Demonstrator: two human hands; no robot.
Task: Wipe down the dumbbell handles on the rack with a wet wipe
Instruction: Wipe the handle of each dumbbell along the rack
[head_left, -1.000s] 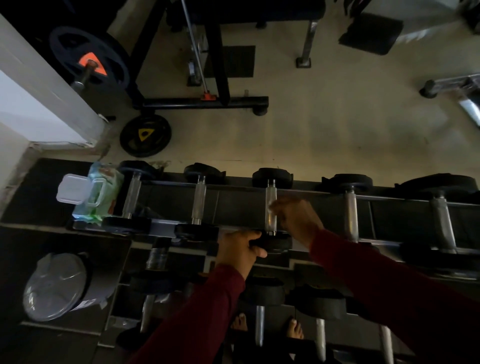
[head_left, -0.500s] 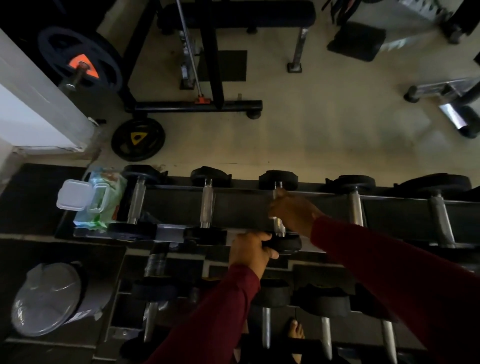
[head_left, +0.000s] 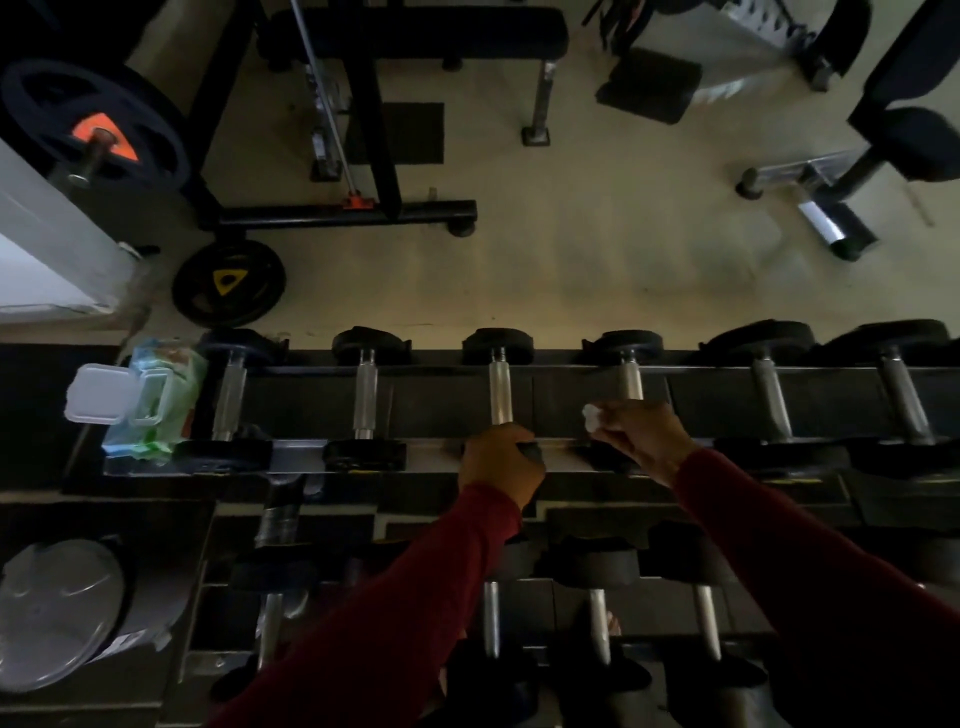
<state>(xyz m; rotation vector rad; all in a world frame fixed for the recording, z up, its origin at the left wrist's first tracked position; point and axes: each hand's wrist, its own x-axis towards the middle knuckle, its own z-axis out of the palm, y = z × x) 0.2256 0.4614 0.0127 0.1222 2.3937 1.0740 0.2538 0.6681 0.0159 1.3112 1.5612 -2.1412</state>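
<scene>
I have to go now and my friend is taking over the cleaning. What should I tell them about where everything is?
Left hand: grips the near end of the third dumbbell on the top rack.
Right hand: holds the crumpled wipe at the fourth dumbbell's handle.
Wipe pack: lid open, at the rack's left end.
Done: cannot tell from this view which handles are clean.
Left: the fourth handle, the two to its right, then the lower rows.
</scene>
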